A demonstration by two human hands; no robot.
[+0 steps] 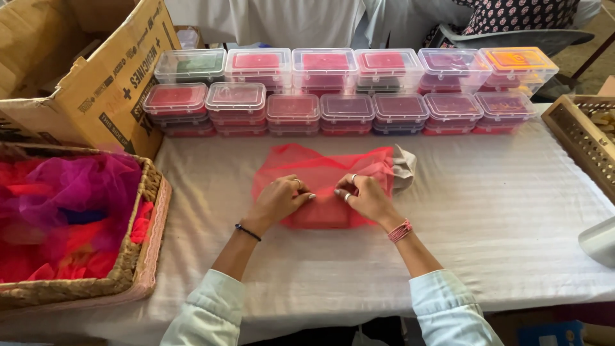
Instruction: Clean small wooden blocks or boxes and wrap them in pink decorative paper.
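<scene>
Head view: hands (323, 197) on red net cloth (320, 176)

One head-worn camera looks steeply down and forward, close over the white-covered table (500, 211).

You wear pale, light-coloured long sleeves pushed back to mid-forearm, both showing at the near edge of the bench (512, 211). On the wrist of your left hand (277, 200) sits a thin dark cord bracelet, and a ring shows on one finger of that hand. On the wrist of your right hand (368, 198) is a bundle of pink-red threads wound several times, with rings on two of its fingers.
</scene>
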